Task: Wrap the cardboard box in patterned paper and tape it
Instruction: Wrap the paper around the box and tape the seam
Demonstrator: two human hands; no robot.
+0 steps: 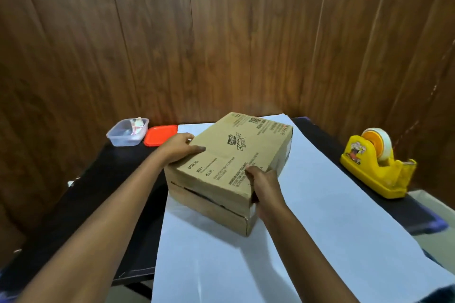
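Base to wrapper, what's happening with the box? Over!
Left hand grips cardboard box at left edge, right hand at near corner. Box unwrapped, on white paper sheet. Tape dispenser off right, clear of box.

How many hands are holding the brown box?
2. The left hand holds the brown printed cardboard box at its left edge; the right hand grips its near right corner. None seems hidden.

1. On the top face of the cardboard box [229, 155] we read "ENERGY" in bold slanted letters, beside a small logo too blurred to make out.
2. Nearer its front edge we read "BATCH NO:", "MFD" and "USE BY:".
3. The finer print there was too small for us to read.
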